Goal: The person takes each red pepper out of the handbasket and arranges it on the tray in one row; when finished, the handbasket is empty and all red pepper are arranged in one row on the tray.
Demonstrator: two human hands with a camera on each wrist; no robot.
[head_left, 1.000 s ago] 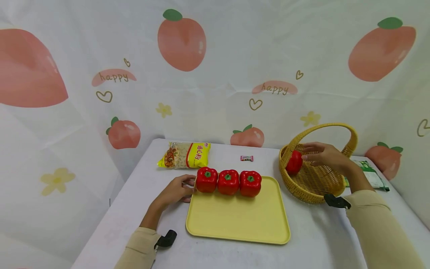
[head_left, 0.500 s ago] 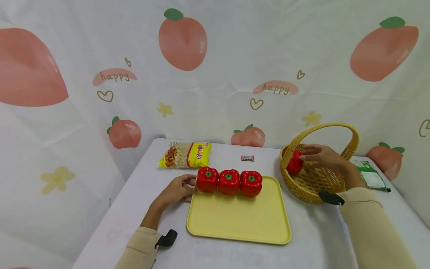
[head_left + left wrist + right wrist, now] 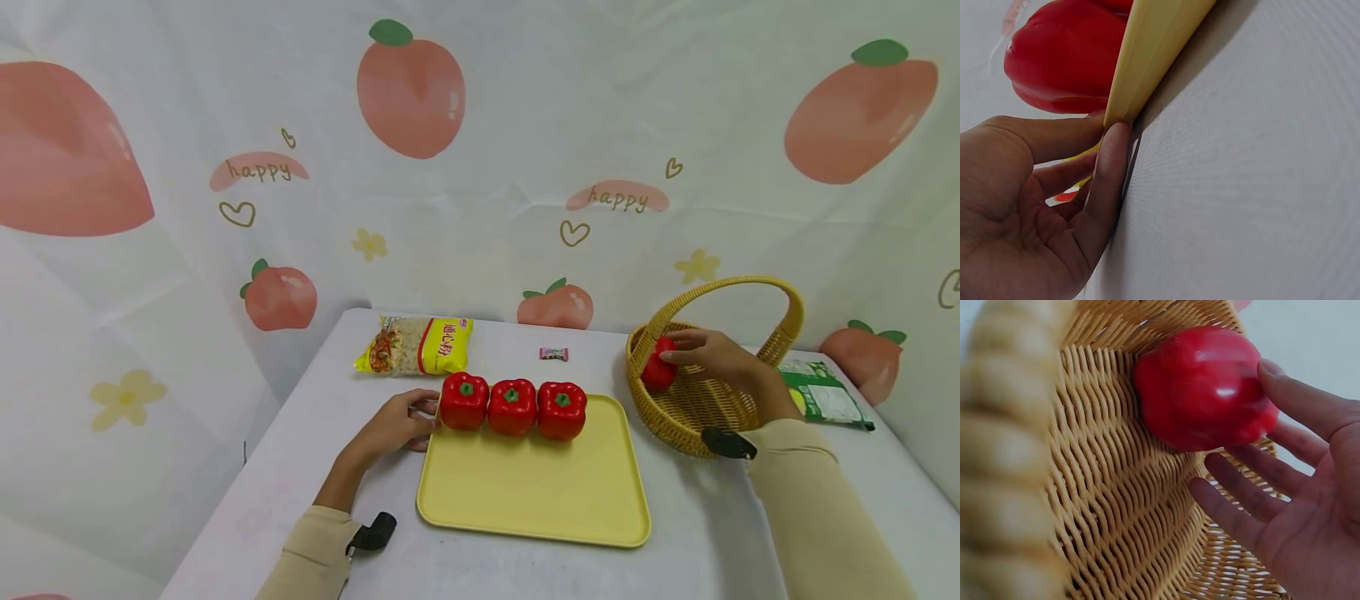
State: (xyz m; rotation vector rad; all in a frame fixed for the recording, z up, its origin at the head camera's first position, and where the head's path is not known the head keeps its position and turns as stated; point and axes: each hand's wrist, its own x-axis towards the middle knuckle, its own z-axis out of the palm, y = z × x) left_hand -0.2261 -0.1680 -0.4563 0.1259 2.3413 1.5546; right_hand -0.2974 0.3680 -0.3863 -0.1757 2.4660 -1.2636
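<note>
My left hand (image 3: 392, 423) pinches the left edge of the yellow tray (image 3: 532, 496); in the left wrist view its fingertips meet at the tray's rim (image 3: 1138, 62). On the tray's far side sit three red bell peppers (image 3: 512, 407) in a row. Another red bell pepper (image 3: 1200, 387) lies inside the wicker basket (image 3: 663, 423), against its left wall. My right hand (image 3: 716, 358) reaches into the basket, its fingers fairly straight and spread. The thumb touches the pepper's side, and some fingertips lie behind its lower edge, partly hidden.
A yellow pasta bag (image 3: 416, 346) lies behind the tray on the left. A small pink wrapped candy (image 3: 553, 354) lies farther right. Beyond the basket is a green and white packet (image 3: 828, 400). The basket's tall handle (image 3: 723, 283) arches over the opening.
My right hand has moved left and slightly down inside the basket, onto the pepper. The left hand, the tray and its peppers stay in place.
</note>
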